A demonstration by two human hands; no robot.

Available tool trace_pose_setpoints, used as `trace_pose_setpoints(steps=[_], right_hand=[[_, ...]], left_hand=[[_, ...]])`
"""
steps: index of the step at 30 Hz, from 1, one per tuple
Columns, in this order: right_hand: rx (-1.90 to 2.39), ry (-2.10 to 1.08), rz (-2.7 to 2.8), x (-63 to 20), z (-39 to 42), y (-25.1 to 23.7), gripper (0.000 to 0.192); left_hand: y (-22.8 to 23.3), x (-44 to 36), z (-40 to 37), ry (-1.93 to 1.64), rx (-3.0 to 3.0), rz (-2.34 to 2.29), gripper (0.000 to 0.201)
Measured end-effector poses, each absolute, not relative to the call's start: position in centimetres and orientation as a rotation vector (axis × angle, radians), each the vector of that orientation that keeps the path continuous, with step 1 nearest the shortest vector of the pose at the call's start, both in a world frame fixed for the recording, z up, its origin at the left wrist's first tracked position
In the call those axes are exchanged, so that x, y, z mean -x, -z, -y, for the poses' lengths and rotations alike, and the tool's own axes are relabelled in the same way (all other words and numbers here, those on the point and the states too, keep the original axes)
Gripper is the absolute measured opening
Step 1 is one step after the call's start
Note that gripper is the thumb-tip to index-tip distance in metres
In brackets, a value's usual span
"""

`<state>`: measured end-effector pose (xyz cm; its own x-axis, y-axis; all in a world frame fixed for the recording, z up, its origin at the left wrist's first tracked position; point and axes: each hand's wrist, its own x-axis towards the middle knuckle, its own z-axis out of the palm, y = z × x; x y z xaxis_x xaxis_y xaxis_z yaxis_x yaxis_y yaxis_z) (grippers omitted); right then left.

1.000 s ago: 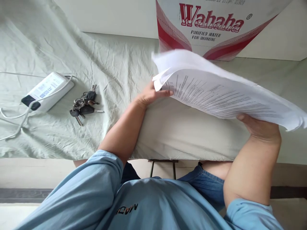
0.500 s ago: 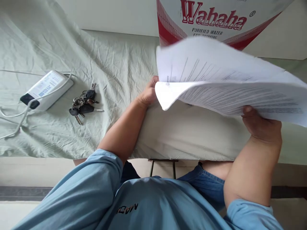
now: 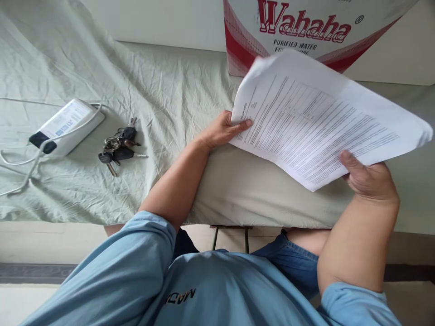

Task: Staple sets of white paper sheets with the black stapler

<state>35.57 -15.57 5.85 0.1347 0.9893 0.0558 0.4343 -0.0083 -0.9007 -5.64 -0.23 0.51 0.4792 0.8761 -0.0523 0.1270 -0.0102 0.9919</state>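
A stack of printed white papers (image 3: 316,122) is held up above the bed, its printed face turned toward me. My left hand (image 3: 222,131) pinches the stack's left edge, thumb on top. My right hand (image 3: 369,176) grips the lower right edge, thumb on the page and fingers hidden beneath. Under the papers lies a pale mattress edge (image 3: 258,194) covered by a light green sheet (image 3: 152,90).
A bunch of keys (image 3: 118,147) lies on the sheet to the left. Further left sits a white power bank (image 3: 66,127) with a white cable. A Wahaha purified water carton (image 3: 306,31) stands at the back behind the papers. A metal stool frame (image 3: 231,237) shows below the mattress.
The papers went from a bent, fanned-out bundle to one flat stack facing me. My left thumb now presses on the top sheet's edge. My right hand stayed in place.
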Motion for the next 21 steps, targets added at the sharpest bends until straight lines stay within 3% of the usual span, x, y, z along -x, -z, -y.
trace_pose_setpoints(steps=[5, 9, 14, 18, 21], right_hand=[[1.757, -1.127, 1.542, -36.6, 16.5, -7.6, 0.063], [1.665, -1.039, 1.222, -37.0, 16.8, -9.3, 0.072], [1.334, -1.163, 1.086, -36.3, 16.0, -9.6, 0.073], [1.335, -1.429, 1.245, -33.5, 15.1, -8.9, 0.094], [1.441, -1.526, 1.383, -31.2, 14.6, -8.5, 0.081]], left_hand=[[-0.7, 6.0, 0.1, -0.774, -1.432, -0.898, 0.080], [-1.4, 6.7, 0.5, -0.691, -1.391, -0.840, 0.073], [-3.6, 6.5, 0.9, -0.338, -1.419, -0.627, 0.070], [-4.4, 5.1, 1.1, -0.102, -1.512, -0.614, 0.067], [-4.4, 4.4, 1.4, -0.099, -1.494, -0.651, 0.066]])
